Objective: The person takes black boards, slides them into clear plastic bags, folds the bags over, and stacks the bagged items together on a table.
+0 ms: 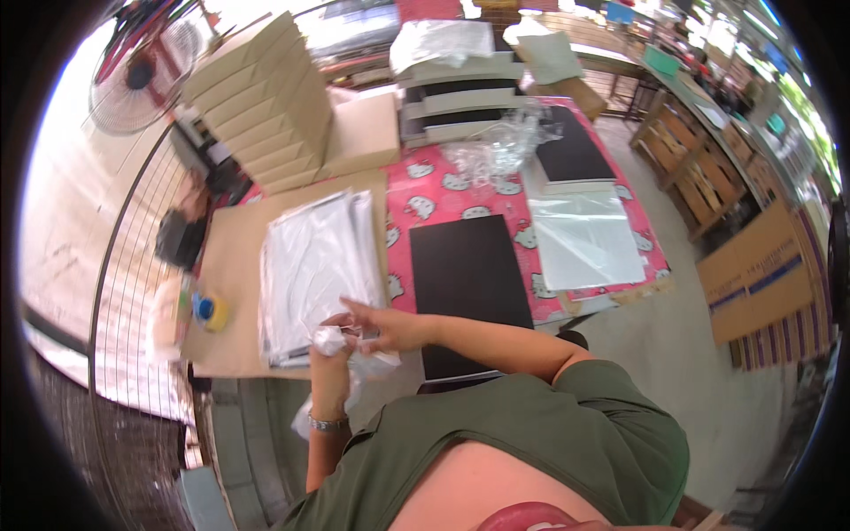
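Note:
Crumpled clear plastic film (329,340) is bunched between my two hands, with a loose end hanging below. My left hand (328,365), with a bracelet at the wrist, closes around the bunch from below. From the right, my right hand (395,328) reaches across and its bent fingers grip the same film; the fingertips are partly hidden. Just beyond my hands lies a pile of flat packs in clear plastic (312,252) on brown board. To the right of them, a flat black sheet or cover (469,273) lies near the table's front edge.
Tall brown-wrapped packs (257,106) rise at the back left, beside black-and-white stacks (462,93). Loose film (505,146), a black-topped stack (574,146) and clear sleeves (589,241) occupy the right. A blue-capped yellow bottle (211,312) stands left; cardboard (753,270) leans far right.

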Action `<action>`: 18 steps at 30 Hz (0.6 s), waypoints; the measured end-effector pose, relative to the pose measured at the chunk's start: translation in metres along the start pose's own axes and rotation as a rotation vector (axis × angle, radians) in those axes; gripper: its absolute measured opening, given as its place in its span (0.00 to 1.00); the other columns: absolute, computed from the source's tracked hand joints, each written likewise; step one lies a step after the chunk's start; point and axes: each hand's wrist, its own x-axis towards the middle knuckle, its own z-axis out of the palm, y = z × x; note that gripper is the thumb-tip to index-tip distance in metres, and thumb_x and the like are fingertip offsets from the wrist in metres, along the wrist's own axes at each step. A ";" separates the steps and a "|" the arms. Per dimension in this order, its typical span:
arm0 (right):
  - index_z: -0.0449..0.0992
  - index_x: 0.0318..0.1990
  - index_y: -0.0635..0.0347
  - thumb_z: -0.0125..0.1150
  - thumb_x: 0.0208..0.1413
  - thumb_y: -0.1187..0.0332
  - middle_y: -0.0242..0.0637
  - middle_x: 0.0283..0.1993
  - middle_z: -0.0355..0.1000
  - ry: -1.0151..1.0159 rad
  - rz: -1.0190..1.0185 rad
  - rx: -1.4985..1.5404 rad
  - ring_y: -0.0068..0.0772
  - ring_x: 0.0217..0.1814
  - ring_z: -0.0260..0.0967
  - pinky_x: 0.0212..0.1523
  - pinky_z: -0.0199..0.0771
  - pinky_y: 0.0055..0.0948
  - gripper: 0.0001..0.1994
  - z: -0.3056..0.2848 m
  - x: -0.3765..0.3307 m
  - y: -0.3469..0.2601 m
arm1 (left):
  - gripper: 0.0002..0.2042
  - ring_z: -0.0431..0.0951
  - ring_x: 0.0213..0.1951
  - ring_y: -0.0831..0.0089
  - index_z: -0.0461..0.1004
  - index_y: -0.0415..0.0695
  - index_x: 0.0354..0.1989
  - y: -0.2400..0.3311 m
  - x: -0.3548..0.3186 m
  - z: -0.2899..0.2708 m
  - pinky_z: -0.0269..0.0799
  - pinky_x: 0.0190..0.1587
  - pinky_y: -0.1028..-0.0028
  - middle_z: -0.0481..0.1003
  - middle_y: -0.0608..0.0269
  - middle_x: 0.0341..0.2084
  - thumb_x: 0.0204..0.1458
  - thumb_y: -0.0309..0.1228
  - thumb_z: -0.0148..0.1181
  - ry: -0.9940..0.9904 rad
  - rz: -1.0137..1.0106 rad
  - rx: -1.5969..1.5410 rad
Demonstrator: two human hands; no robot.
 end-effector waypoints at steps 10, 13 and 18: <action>0.75 0.41 0.61 0.62 0.49 0.74 0.30 0.32 0.73 0.423 0.077 -0.317 0.18 0.35 0.70 0.38 0.70 0.22 0.10 -0.126 -0.122 -0.090 | 0.23 0.71 0.49 0.66 0.61 0.31 0.56 -0.005 0.041 0.132 0.65 0.52 0.71 0.70 0.49 0.49 0.49 0.17 0.53 -0.514 -0.025 -0.132; 0.76 0.35 0.60 0.63 0.48 0.74 0.30 0.34 0.74 0.588 0.197 -0.154 0.19 0.36 0.70 0.38 0.70 0.22 0.06 -0.149 -0.148 -0.093 | 0.19 0.72 0.47 0.69 0.66 0.30 0.51 0.007 0.036 0.160 0.67 0.50 0.73 0.72 0.51 0.45 0.47 0.17 0.54 -0.595 -0.077 -0.296; 0.75 0.34 0.61 0.58 0.49 0.78 0.30 0.32 0.73 0.525 0.173 -0.139 0.17 0.35 0.68 0.36 0.68 0.19 0.05 -0.139 -0.157 -0.101 | 0.14 0.76 0.38 0.75 0.73 0.33 0.43 -0.009 0.042 0.158 0.69 0.42 0.79 0.77 0.58 0.37 0.46 0.16 0.53 -0.641 -0.070 -0.229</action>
